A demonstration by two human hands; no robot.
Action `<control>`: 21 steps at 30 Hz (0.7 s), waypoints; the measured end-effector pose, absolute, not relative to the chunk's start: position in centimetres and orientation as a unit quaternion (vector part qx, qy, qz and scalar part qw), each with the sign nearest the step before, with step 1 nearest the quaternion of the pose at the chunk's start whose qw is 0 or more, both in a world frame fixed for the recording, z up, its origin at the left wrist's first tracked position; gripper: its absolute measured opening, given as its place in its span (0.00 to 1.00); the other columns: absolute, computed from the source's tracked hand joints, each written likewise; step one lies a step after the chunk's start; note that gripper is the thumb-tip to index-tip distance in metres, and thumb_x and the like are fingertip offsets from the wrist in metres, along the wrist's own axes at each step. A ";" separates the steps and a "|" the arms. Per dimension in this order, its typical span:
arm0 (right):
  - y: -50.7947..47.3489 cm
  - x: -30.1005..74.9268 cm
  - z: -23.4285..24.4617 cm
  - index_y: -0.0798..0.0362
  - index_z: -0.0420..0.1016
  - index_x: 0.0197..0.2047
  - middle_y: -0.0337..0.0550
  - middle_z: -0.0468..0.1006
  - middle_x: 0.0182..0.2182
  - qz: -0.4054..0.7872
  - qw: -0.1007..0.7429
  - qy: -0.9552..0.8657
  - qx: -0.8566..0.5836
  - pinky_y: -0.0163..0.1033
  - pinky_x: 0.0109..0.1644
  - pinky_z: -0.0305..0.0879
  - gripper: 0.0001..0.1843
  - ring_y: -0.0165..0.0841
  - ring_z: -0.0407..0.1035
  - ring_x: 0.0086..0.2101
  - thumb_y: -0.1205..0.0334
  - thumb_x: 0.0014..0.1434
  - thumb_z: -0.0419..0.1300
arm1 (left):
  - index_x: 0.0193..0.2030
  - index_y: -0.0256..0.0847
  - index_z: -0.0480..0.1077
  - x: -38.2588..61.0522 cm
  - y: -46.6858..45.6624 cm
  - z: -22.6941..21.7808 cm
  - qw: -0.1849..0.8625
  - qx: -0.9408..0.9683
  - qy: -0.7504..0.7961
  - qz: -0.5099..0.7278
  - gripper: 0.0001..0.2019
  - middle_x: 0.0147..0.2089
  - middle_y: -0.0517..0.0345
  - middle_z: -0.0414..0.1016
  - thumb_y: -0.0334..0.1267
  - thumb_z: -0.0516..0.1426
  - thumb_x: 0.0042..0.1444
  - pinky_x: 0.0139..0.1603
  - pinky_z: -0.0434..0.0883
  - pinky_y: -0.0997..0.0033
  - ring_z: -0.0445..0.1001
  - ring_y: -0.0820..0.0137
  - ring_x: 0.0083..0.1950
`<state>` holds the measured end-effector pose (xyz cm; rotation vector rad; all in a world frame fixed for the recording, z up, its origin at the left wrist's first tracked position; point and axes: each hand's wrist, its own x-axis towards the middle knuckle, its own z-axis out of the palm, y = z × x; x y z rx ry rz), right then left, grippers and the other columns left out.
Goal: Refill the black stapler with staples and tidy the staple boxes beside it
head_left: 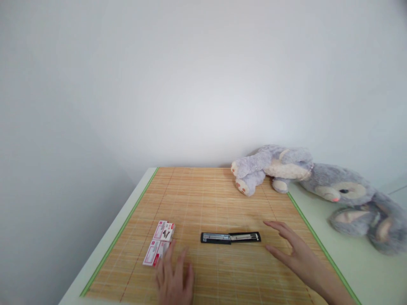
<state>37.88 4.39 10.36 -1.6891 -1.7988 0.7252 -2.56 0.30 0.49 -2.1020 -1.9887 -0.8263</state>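
View from above and behind a person's two hands, over a pale desk (359, 262) set against a plain white wall. A bamboo mat (206, 195) with green edging covers most of the desk.

In the lower middle of the frame a black stapler (230, 237) lies on the mat. It is folded out flat in one long line, so its metal channels face up.

At the lower left of the mat are two small white and pink packets, set end to end. The upper box (163, 231) lies just above the lower box (154, 253).

The left hand (174, 279) comes in from the bottom edge, palm down on the mat. Its fingers are stretched out and loosely apart, and it holds nothing. One fingertip reaches the edge of the lower box.

The right hand (294, 250) comes in from the lower right, open and empty. Its fingers are spread and its thumb is held apart below them. It is just beside the stapler's right end and not touching it.

At the upper right, a grey plush rabbit (318, 182) lies on its side, partly on the mat and partly on the bare desk.
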 end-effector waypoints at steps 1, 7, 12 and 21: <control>3.9 38.0 10.9 0.40 0.68 0.68 0.47 0.70 0.67 0.267 0.293 -0.661 -0.637 0.58 0.70 0.64 0.31 0.48 0.65 0.66 0.43 0.64 0.63 | 0.70 0.50 0.67 -3.8 0.3 0.7 0.085 -0.666 -0.687 -0.277 0.26 0.79 0.46 0.54 0.41 0.59 0.64 0.72 0.57 0.33 0.58 0.44 0.75; 1.6 34.8 12.9 0.40 0.79 0.58 0.45 0.80 0.59 0.294 0.322 -0.639 -0.633 0.54 0.68 0.68 0.24 0.47 0.72 0.60 0.40 0.63 0.62 | 0.69 0.56 0.68 -7.3 -0.2 0.8 0.131 -0.619 -0.717 -0.291 0.26 0.79 0.50 0.53 0.43 0.60 0.64 0.71 0.57 0.31 0.57 0.43 0.75; 0.8 30.7 11.1 0.43 0.80 0.56 0.48 0.84 0.51 0.435 0.309 -0.578 -0.618 0.45 0.53 0.76 0.28 0.45 0.78 0.49 0.34 0.60 0.64 | 0.64 0.61 0.73 -5.4 -0.6 -0.2 0.050 -0.757 -0.594 -0.268 0.21 0.64 0.55 0.76 0.42 0.61 0.65 0.61 0.71 0.50 0.74 0.55 0.62; 0.4 27.5 4.8 0.51 0.72 0.48 0.36 0.77 0.24 0.715 0.269 -0.316 -0.562 0.29 0.15 0.46 0.42 0.23 0.61 0.14 0.20 0.50 0.61 | 0.77 0.52 0.52 2.8 2.4 2.8 -0.249 -0.828 -0.442 -0.237 0.36 0.62 0.54 0.78 0.41 0.60 0.65 0.70 0.66 0.48 0.72 0.58 0.63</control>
